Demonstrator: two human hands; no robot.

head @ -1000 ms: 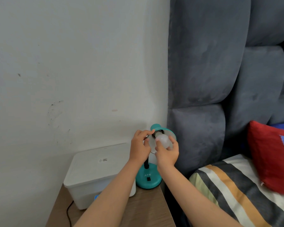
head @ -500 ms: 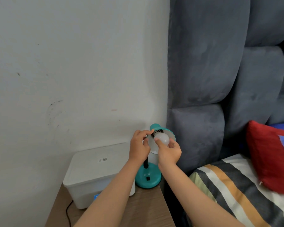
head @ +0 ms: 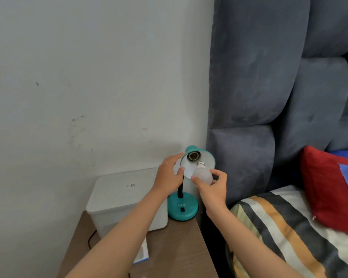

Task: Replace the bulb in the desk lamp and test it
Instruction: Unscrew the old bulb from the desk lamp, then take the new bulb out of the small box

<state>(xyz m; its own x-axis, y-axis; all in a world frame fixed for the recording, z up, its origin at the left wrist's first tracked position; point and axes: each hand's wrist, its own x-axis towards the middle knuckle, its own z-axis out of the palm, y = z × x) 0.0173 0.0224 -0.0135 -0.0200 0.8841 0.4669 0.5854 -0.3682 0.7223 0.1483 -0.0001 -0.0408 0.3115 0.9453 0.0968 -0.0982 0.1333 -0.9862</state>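
A small teal desk lamp stands on its round base [head: 182, 210] at the back right corner of a wooden nightstand [head: 175, 249]. Its shade [head: 206, 159] is tilted up toward me, and the dark socket [head: 193, 156] inside is bare. My left hand [head: 169, 174] grips the left rim of the shade. My right hand [head: 213, 187] holds a white frosted bulb [head: 203, 173] just below and right of the socket. The bulb's metal screw end points up toward the socket and is apart from it.
A white lidded box [head: 125, 199] sits on the nightstand left of the lamp, with a black cable [head: 91, 238] beside it. A grey padded headboard [head: 269, 87] rises on the right. Below it lie striped bedding [head: 279, 227] and a red pillow [head: 327, 187].
The bulb was seated in the socket under my fingers; now my right hand has drawn it out and down to the right, leaving the socket bare. My left hand stays on the shade.
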